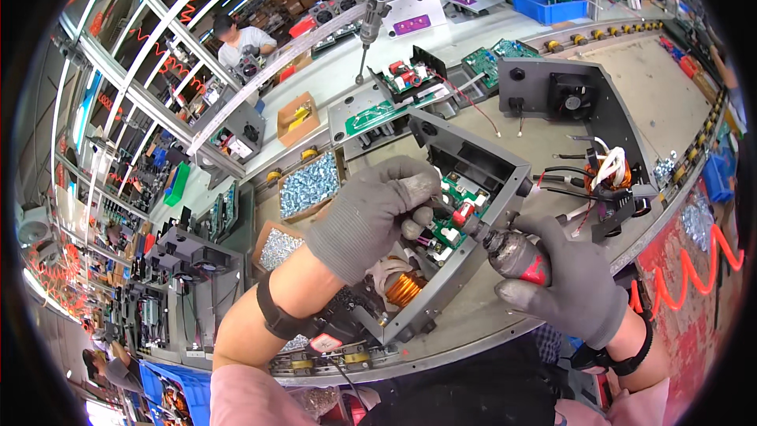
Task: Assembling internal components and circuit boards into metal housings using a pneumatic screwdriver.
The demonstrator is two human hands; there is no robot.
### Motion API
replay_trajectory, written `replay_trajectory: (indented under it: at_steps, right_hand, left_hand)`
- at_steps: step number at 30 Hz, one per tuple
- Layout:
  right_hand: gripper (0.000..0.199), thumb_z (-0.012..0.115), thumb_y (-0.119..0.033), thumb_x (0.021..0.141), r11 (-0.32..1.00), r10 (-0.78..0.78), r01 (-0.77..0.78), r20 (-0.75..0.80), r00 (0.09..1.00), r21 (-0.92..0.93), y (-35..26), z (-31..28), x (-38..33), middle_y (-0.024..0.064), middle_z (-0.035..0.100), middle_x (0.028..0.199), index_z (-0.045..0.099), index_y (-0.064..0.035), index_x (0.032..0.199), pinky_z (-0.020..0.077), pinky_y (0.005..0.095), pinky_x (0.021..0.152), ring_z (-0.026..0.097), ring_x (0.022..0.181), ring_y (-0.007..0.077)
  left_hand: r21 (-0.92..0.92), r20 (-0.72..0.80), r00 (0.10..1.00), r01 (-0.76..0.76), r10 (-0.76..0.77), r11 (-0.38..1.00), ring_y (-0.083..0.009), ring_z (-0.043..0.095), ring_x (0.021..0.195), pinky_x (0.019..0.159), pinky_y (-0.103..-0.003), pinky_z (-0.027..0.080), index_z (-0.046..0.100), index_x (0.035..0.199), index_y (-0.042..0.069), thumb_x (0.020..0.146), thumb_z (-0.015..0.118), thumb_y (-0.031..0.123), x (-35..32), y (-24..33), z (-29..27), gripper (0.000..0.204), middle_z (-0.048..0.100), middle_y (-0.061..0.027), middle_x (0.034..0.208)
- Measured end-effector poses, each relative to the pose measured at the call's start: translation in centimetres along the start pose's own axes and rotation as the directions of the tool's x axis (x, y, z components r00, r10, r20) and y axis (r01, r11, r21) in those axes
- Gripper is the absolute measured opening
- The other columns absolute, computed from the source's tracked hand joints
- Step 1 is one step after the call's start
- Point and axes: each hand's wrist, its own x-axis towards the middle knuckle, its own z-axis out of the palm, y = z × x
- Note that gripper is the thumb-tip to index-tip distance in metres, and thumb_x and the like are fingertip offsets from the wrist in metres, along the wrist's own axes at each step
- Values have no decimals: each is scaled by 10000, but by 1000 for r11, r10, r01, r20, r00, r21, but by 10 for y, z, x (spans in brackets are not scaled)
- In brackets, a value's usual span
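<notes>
My right hand (576,280), in a grey glove, is wrapped round a dark power screwdriver (514,255) with a red patch. The tool lies tilted, its front end pointing left over a grey metal housing (478,147). Inside the housing sits a green circuit board (450,235) with red and white parts, and near it a copper-wound coil (404,290). My gloved left hand (371,209) hovers over the board, thumb and fingers pinched together by the screwdriver's front end. Whatever lies between those fingertips is too small to make out.
Left of the housing stand a box of bluish screws (309,186) and a box of silver screws (279,248). A second open housing (556,91) with a fan and wired coil is at right. Another screwdriver (374,20) hangs overhead. A person (244,43) works beyond the line.
</notes>
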Motion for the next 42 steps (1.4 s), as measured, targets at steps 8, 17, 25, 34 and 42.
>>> replay_trajectory:
  at_steps: [8, 17, 25, 34, 42]
  right_hand:
    - [630, 738, -372, 763, 1000, 27, -27, -12, 1000, -10, 5, -6, -14, 168, 631, 727, 434, -81, 1231, 494, 414, 591, 645, 681, 365]
    - [777, 803, -441, 683, 941, 35, -54, 62, 997, 335, 46, -10, -56, 173, 631, 824, 425, -69, 1252, 505, 395, 663, 657, 783, 370]
    - [828, 813, -466, 633, 963, 226, -268, 450, 864, 32, 38, 10, -71, 195, 649, 832, 422, -78, 1252, 519, 415, 677, 654, 773, 388]
    - [739, 770, -401, 698, 969, 244, -214, 363, 899, -120, 26, 17, -65, 165, 635, 710, 411, -71, 1253, 499, 432, 610, 651, 675, 368]
    - [715, 755, -365, 710, 942, 291, -195, 378, 879, -273, 9, 11, -52, 165, 623, 663, 407, -69, 1260, 490, 439, 593, 643, 635, 362]
  left_hand:
    - [181, -77, 985, -141, 157, 973, -108, 585, 730, 585, -215, 469, 552, 1054, 2, 924, 588, 117, -1, -6, 33, 178, 606, -70, 894]
    - [95, -100, 993, -54, 63, 994, -48, 351, 582, 471, -182, 283, 484, 1199, -53, 974, 513, 277, 12, 0, 6, 400, 393, 34, 737]
    - [938, 149, 988, -125, -49, 323, -44, 403, 532, 459, -199, 326, 573, 1168, -7, 994, 427, 253, 39, -1, -75, 345, 470, 23, 711]
    - [890, 415, 905, -426, -98, -163, -338, 597, 967, 879, -373, 491, 592, 1145, 35, 821, 562, 52, 43, -24, -94, 326, 608, -165, 1119]
    - [966, 215, 976, -207, -34, 152, -298, 610, 893, 821, -350, 489, 603, 1067, -34, 995, 434, 306, 36, -21, -74, 387, 627, -171, 965]
